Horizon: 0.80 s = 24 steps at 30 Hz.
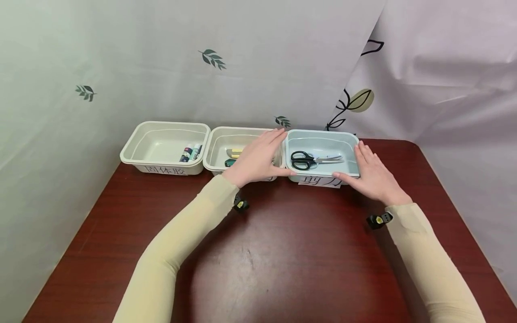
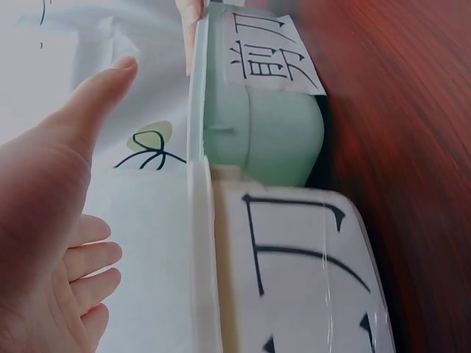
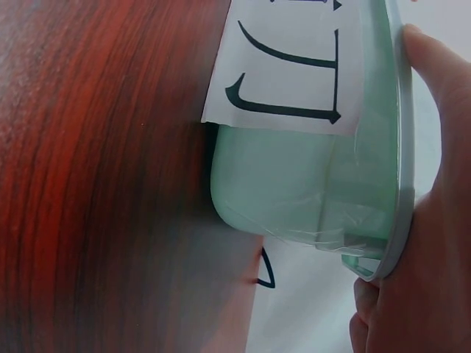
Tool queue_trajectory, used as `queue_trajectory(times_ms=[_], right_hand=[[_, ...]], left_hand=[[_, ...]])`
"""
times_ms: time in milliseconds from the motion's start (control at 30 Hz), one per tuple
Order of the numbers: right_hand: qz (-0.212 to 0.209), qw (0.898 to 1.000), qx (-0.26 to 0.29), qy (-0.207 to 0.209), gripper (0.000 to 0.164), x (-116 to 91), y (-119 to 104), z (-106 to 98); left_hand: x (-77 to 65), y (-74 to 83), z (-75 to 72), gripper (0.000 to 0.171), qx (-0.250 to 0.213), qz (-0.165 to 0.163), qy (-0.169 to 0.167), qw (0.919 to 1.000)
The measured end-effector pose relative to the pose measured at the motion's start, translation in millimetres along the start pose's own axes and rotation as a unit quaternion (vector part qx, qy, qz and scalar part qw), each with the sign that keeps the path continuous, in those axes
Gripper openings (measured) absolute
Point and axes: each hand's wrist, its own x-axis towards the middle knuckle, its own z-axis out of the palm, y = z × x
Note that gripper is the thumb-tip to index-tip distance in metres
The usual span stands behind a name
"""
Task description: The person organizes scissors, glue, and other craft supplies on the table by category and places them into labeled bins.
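A pale blue plastic bin (image 1: 323,133) with a paper label on its front holds black-handled scissors (image 1: 307,160). My right hand (image 1: 375,176) rests at this bin's right end, fingers extended along the side and the thumb on the front rim. In the right wrist view, the thumb touches the rim and fingertips (image 3: 364,305) show beyond the bin's end. Over the right part of the cream middle bin (image 1: 218,146) is my left hand (image 1: 260,158), its fingers straight and holding nothing. Yellow (image 1: 234,153) and teal (image 1: 230,162) cutters lie partly hidden beneath it.
A third, off-white bin (image 1: 161,163) stands at the left end of the row, with glue sticks (image 1: 190,153) inside and a label on its front. The bins line the back of a dark red wooden table (image 1: 282,251). Behind hangs a pale leaf-patterned curtain (image 1: 250,89).
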Motion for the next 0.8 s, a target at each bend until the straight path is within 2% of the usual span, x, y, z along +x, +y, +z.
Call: queue_trajectory(times_ms=[267, 633, 800], right_hand=[[-0.002, 1.000, -0.008, -0.005, 0.109, 1.4, 3.0, -0.2], [-0.002, 1.000, -0.012, -0.010, 0.110, 2.1, 6.1, -3.5], [-0.003, 1.000, -0.011, 0.000, 0.113, 3.4, 4.1, -9.7]], left_hand=[[-15.1, -15.2, -7.4, 0.122, 0.005, -0.016, 0.008, 0.9998], [-38.0, -38.6, -15.7, 0.115, 0.032, -0.111, -0.019, 0.9931], [-45.3, -48.4, -14.7, 0.120, 0.057, -0.132, -0.011, 0.9896]])
